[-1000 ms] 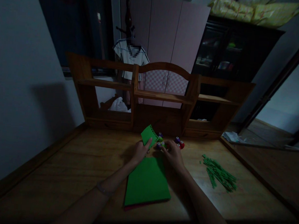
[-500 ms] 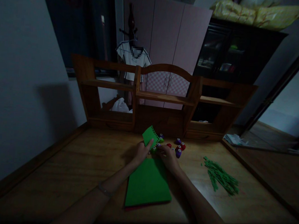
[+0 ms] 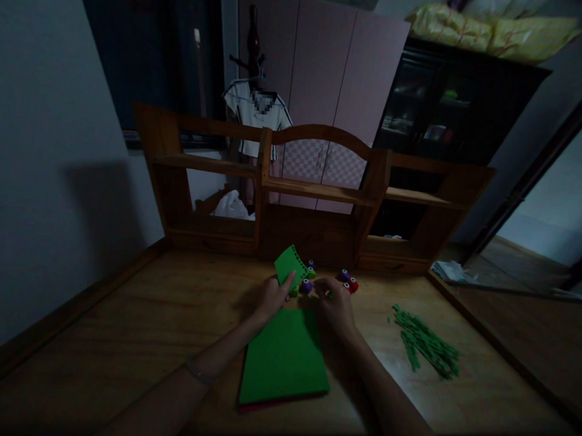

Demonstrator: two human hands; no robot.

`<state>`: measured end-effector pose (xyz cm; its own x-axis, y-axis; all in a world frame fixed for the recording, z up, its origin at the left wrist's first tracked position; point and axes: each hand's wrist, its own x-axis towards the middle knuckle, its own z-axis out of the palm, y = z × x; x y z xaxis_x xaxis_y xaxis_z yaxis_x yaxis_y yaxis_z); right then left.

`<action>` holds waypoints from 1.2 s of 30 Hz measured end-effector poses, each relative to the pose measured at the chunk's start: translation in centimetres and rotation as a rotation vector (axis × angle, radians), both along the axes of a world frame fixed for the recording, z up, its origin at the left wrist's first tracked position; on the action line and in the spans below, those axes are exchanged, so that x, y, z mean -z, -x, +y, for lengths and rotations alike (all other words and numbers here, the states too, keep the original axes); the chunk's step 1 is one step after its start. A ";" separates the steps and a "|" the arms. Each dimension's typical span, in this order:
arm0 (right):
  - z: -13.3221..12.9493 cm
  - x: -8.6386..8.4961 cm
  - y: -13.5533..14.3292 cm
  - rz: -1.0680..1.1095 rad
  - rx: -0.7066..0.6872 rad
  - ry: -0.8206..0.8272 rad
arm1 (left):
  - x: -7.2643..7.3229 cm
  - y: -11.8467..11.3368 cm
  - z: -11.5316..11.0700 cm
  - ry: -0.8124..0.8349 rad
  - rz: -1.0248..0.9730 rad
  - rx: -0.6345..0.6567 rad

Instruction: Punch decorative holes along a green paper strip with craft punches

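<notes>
My left hand [image 3: 270,297] pinches a small piece of green paper [image 3: 288,264], its right edge lined with a row of punched notches. Just right of it stands a small purple piece [image 3: 306,286] with a white, eye-like top. A green piece [image 3: 294,291] of similar kind is partly hidden beside my left thumb. My right hand [image 3: 335,306] hovers to the right of the purple piece, its fingers bent and slightly apart, apparently with nothing between them. Below both hands lies a stack of green sheets [image 3: 286,362], with a reddish layer showing underneath.
More small eye-topped pieces stand behind my hands, including a purple one [image 3: 345,274] and a red one [image 3: 353,285]. A heap of thin green paper strips [image 3: 426,341] lies on the wooden desk [image 3: 165,335] at right. A wooden shelf unit [image 3: 317,190] borders the back.
My right hand has drawn away to the right from the small purple piece, which now shows in full. My left hand still holds the green paper. The view has shifted slightly.
</notes>
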<state>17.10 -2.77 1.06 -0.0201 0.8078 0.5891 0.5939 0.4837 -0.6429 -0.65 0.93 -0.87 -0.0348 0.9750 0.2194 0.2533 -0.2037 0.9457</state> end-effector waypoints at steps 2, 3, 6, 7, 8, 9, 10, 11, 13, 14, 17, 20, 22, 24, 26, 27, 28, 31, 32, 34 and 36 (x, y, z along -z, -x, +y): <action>-0.2 -0.5 -0.6 0.002 0.112 -0.054 | 0.0 0.0 0.0 0.000 0.014 0.003; -0.3 -0.7 -1.0 0.004 0.163 -0.079 | 0.0 0.0 0.0 0.003 0.019 0.006; -0.2 -1.1 -2.0 -0.010 0.248 -0.110 | -0.1 0.0 -0.1 -0.003 0.026 0.015; -0.1 -1.0 -2.2 -0.020 0.260 -0.111 | -0.2 0.0 -0.1 -0.013 0.026 0.018; 0.0 -0.9 -2.3 -0.033 0.267 -0.111 | -0.2 0.0 -0.1 -0.025 0.023 0.025; 0.1 -0.6 -2.3 -0.050 0.273 -0.112 | -0.2 0.0 -0.1 -0.034 0.021 0.030; 0.3 -0.3 -2.3 -0.072 0.278 -0.115 | -0.3 0.0 -0.1 -0.039 0.019 0.031; 0.5 0.0 -2.2 -0.100 0.282 -0.118 | -0.2 0.0 -0.1 -0.041 0.017 0.031; 0.8 0.6 -1.9 -0.177 0.278 -0.118 | -0.2 0.0 -0.1 -0.047 0.016 0.027; 1.0 0.9 -1.8 -0.222 0.272 -0.113 | -0.1 0.0 0.0 -0.052 0.016 0.025; 1.2 1.4 -1.5 -0.343 0.239 -0.082 | 0.0 0.0 0.0 -0.066 0.008 0.026; 1.1 1.1 -1.3 -0.366 0.221 -0.054 | -0.1 0.0 -0.1 -0.051 0.010 0.029; 0.9 0.6 -1.2 -0.282 0.223 -0.048 | -0.2 0.0 -0.1 -0.044 0.022 0.030; 0.6 0.0 -0.9 -0.102 0.200 -0.030 | -0.2 0.0 -0.2 -0.058 0.030 0.033; 0.3 -0.7 -0.7 0.160 0.098 0.047 | -0.2 0.0 -0.1 -0.080 0.027 0.033; 0.2 -0.9 -0.6 0.304 0.019 0.111 | -0.1 0.0 -0.1 -0.084 0.023 0.031; 0.2 -1.2 -0.5 0.444 -0.065 0.177 | -0.1 -0.1 0.0 -0.082 0.017 0.028; 0.0 -1.7 -0.4 0.745 -0.271 0.298 | 0.0 -0.1 0.0 -0.062 -0.009 0.037; 0.0 -1.9 -0.4 0.792 -0.314 0.312 | -0.1 -0.2 0.0 -0.053 -0.018 0.039; -0.2 -2.1 -0.3 0.806 -0.361 0.325 | -0.2 -0.2 0.0 -0.035 -0.030 0.038; -0.4 -2.2 -0.2 0.752 -0.361 0.333 | -0.3 -0.2 -0.1 -0.025 -0.035 0.028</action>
